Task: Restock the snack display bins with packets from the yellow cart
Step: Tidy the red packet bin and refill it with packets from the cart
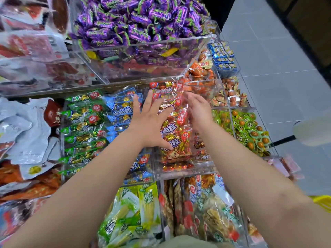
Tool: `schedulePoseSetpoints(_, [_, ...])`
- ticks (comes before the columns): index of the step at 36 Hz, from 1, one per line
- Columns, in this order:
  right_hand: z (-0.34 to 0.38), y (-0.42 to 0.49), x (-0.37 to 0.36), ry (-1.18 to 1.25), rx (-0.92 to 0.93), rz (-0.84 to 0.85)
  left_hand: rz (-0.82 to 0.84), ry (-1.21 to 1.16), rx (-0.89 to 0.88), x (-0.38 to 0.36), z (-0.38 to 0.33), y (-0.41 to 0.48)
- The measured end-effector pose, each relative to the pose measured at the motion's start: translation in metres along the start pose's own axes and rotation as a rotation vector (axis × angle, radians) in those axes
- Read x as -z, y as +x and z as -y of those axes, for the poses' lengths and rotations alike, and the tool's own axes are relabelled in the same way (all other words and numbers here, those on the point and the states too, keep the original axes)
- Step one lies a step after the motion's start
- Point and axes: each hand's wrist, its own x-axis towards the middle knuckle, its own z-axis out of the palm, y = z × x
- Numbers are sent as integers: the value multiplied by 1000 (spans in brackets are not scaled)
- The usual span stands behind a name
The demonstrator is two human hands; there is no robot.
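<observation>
Left hand [150,120] lies spread wide and flat on the red packets [176,133] in their clear bin [179,168]. The right hand [198,111], fingers loosely straight, presses the stack's side. The 2 hands seem to be settling stock. Next, probably, more packets from the yellow cart [322,201].

Purple sweet wrappers [139,20], heaped at the top, carry the word "Krokant" in pale green script. Red packets [172,126] at the centre show large Chinese characters 肉粒, as do the blue packets [123,110] beside them. Yellow-green packets [146,199] lowest in view read 笋尖. Smaller print is too blurred to read.
</observation>
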Motion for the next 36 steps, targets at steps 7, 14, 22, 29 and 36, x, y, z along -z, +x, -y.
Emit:
schedulePoseSetpoints(7, [11, 13, 1, -294, 128, 144, 103, -63, -17, 1, 4, 10])
schedulePoseSetpoints(14, [12, 11, -8, -174, -104, 120, 142, -110, -56, 3, 10, 17])
schedulePoseSetpoints(22, [10, 1, 8, -138, -133, 51, 113, -160, -50, -5, 9, 8])
schedulePoseSetpoints(29, [-32, -50, 23, -125, -1, -51, 47, -305, 22, -12, 12, -22])
schedulePoseSetpoints(36, [-53, -74, -11, -339, 51, -47, -49, -246, 164, -16, 13, -48])
